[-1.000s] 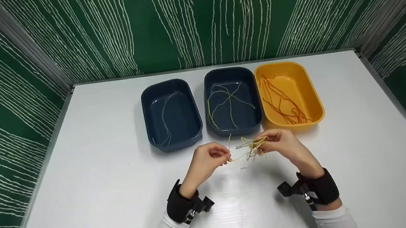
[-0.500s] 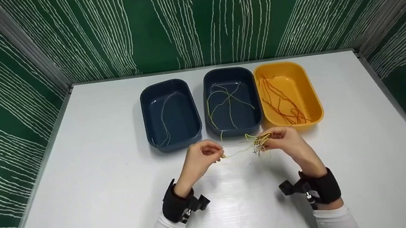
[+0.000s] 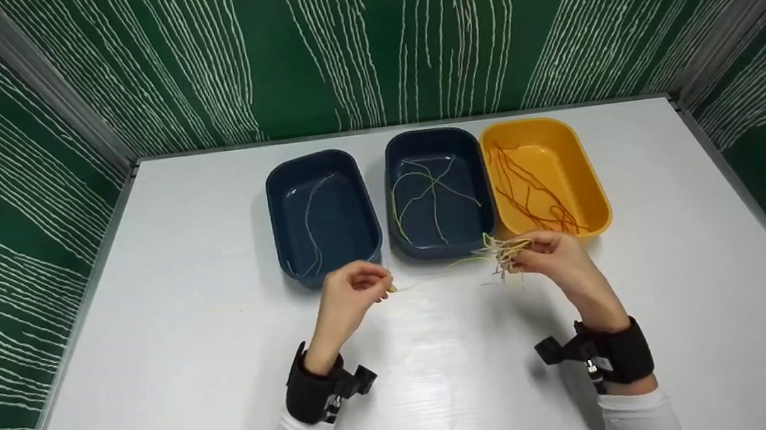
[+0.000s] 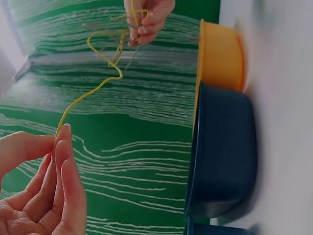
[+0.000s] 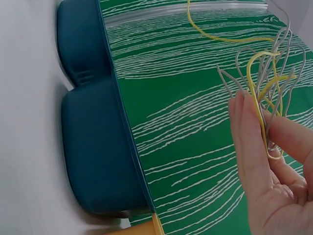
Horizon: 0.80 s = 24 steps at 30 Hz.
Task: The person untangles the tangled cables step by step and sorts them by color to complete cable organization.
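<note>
My left hand [image 3: 355,292] pinches the end of a yellow string [image 4: 80,97] between thumb and fingertips. That string runs across to a tangled bundle of yellow and grey strings [image 5: 274,73], which my right hand [image 3: 562,264] holds between thumb and fingers. Both hands are raised in front of the bins, the left near the left blue bin [image 3: 332,270] and the right by the yellow bin's front edge. Loose ends of the bundle stick out past the right fingertips.
One pale string lies in the left blue bin. The middle blue bin [image 3: 447,247] has several yellow and pale strings, and the yellow bin [image 3: 583,187] several orange ones. Green panels [image 3: 295,60] with white lines surround the white table [image 3: 171,301].
My left hand has moved left and my right hand slightly right and up, so they are farther apart. The yellow string between them has drawn out longer from the bundle.
</note>
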Each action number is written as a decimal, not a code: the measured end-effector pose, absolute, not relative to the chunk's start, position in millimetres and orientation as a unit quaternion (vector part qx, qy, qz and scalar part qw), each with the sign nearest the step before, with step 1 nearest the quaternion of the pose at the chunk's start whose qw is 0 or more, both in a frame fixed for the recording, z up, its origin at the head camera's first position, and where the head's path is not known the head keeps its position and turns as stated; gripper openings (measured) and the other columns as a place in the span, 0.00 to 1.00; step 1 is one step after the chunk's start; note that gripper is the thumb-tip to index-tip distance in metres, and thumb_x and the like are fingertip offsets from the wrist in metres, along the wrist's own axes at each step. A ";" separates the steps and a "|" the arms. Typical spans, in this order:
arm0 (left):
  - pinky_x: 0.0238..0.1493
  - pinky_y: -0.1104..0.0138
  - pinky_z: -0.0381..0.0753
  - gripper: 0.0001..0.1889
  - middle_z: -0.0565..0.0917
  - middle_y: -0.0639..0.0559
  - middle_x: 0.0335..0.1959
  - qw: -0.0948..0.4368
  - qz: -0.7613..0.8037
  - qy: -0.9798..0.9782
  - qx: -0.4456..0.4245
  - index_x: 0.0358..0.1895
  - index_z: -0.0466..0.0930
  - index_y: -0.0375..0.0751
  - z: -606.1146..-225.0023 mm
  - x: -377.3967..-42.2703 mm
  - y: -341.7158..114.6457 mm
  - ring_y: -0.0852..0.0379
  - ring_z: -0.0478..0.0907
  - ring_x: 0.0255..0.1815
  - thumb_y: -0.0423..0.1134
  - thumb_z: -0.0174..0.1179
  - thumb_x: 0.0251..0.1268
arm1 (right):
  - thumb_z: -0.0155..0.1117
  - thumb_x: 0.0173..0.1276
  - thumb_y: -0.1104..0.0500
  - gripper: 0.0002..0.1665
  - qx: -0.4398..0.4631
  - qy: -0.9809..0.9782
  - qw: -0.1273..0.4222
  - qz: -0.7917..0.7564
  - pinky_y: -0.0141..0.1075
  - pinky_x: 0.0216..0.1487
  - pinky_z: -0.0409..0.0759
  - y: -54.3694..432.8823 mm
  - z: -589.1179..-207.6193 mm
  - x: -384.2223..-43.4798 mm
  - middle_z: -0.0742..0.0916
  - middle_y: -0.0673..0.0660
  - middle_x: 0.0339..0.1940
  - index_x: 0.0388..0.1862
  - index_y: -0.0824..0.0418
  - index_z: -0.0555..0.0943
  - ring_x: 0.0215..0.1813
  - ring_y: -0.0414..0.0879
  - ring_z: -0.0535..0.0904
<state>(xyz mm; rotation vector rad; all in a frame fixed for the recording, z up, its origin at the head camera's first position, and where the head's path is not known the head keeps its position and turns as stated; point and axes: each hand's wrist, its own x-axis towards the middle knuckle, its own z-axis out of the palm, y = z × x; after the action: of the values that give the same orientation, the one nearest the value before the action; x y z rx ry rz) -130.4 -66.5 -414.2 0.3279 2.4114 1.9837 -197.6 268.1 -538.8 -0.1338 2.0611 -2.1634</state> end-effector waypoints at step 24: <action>0.26 0.68 0.79 0.07 0.81 0.40 0.25 -0.085 0.675 0.731 0.055 0.32 0.77 0.23 -427.5 -142.3 -107.2 0.56 0.78 0.21 0.26 0.61 0.51 | 0.70 0.49 0.59 0.23 -0.004 0.698 0.060 -0.714 0.43 0.40 0.79 279.6 -563.3 -209.1 0.82 0.68 0.39 0.44 0.68 0.79 0.38 0.57 0.80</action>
<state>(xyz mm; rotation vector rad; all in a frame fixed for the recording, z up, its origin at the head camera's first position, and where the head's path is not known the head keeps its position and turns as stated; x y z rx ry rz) -142.3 -107.2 -427.5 0.1815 2.4291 2.2424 -209.1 279.6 -563.3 -0.0127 2.1129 -2.1604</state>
